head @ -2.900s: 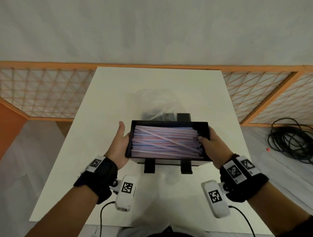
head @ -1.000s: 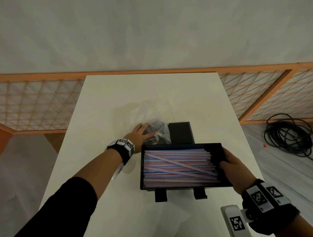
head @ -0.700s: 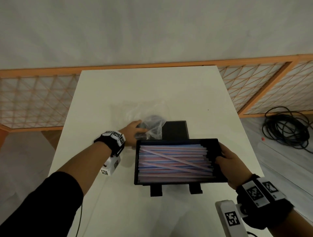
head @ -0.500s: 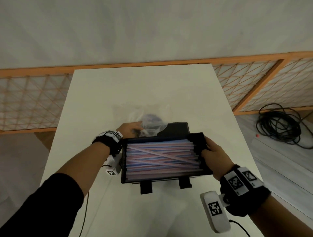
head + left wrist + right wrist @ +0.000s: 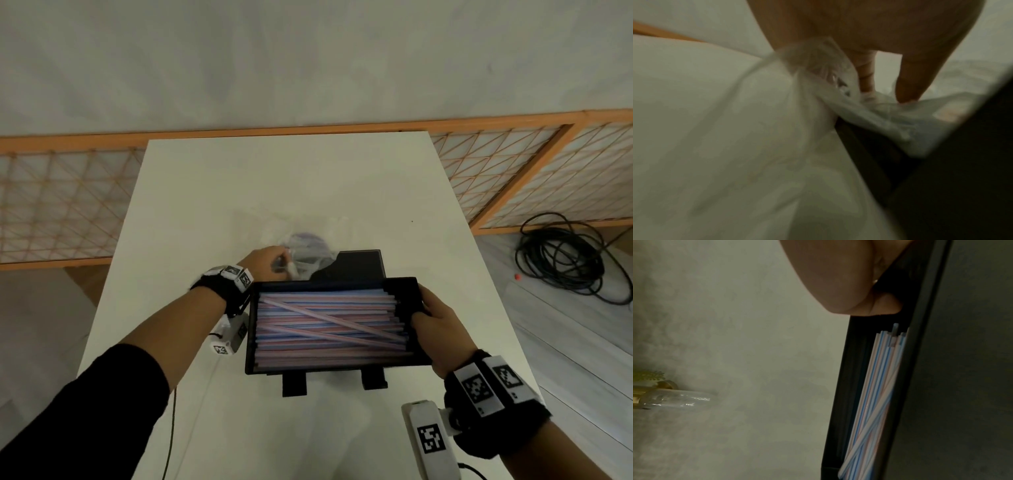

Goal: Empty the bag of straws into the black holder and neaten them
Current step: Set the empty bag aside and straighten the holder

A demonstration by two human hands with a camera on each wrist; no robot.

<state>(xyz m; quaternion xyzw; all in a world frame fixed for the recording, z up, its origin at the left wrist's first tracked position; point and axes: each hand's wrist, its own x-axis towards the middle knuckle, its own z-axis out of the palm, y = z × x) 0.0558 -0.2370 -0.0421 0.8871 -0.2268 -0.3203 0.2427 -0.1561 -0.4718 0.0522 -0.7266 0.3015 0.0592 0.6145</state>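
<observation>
The black holder (image 5: 404, 291) is tilted up off the table, full of pink and blue straws (image 5: 325, 322) lying mostly lengthwise, a few crossing. My right hand (image 5: 431, 315) grips its right end, thumb over the rim (image 5: 885, 305). Behind the holder's far left corner lies the crumpled clear plastic bag (image 5: 308, 250). My left hand (image 5: 270, 262) pinches a gathered fold of that bag (image 5: 818, 68). The straws (image 5: 875, 394) show inside the black tray in the right wrist view.
The holder's black stand (image 5: 359, 265) sits on the white table (image 5: 274, 178) behind the tray, with two black feet (image 5: 294, 383) in front. An orange lattice fence (image 5: 61, 192) borders the table. Coiled black cable (image 5: 561, 257) lies on the floor at right.
My left hand left the holder, reached to the bag behind it and took hold of the plastic. My right hand kept the holder and shifted it about above the table.
</observation>
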